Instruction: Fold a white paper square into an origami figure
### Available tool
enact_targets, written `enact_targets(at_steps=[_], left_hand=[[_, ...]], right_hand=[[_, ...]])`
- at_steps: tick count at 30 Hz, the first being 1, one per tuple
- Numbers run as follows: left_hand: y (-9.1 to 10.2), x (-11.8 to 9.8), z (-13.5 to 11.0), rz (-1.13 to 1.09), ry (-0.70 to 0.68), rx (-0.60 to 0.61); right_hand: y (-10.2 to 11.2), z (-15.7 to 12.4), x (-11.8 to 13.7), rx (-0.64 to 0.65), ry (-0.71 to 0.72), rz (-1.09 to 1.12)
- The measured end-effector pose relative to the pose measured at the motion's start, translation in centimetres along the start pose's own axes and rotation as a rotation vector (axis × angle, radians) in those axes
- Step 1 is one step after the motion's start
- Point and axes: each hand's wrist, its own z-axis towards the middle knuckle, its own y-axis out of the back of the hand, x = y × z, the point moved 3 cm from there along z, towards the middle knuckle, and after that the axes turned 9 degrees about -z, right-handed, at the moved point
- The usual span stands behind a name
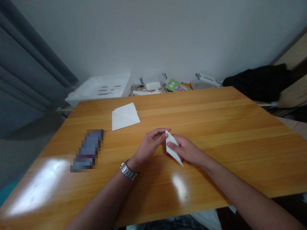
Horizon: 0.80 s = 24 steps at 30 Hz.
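A small folded piece of white paper (pixel 172 147), narrow with a pointed lower end, is held up over the wooden table (pixel 203 118). My left hand (pixel 153 142), with a metal watch (pixel 129 170) on its wrist, pinches the paper's upper left edge between thumb and fingers. My right hand (pixel 185 148) grips its right side, thumb lying across the front face. The fingers behind the paper are partly hidden. Farther back and to the left, a stack of white paper sheets (pixel 126 116) lies flat on the table.
A pixelated phone-like object (pixel 88 150) rests on the table's left. Beyond the far edge are a white plastic tray (pixel 103 84), a green booklet (pixel 177 85) among clutter, and black cloth (pixel 259 81) at right. Grey curtains (pixel 26 57) hang at left.
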Motion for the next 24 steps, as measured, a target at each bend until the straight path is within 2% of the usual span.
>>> enact_targets(at_steps=[11, 19, 24], left_hand=[[0.01, -0.07, -0.04, -0.011, -0.002, -0.015], [0.07, 0.34, 0.02, -0.112, 0.025, -0.03], [0.01, 0.12, -0.03, -0.053, 0.034, 0.005]], right_hand=[[-0.08, -0.33, 0.35, 0.064, 0.014, 0.017], [0.16, -0.22, -0.06, 0.029, 0.01, 0.039], [0.47, -0.28, 0.52, 0.025, 0.052, 0.053]])
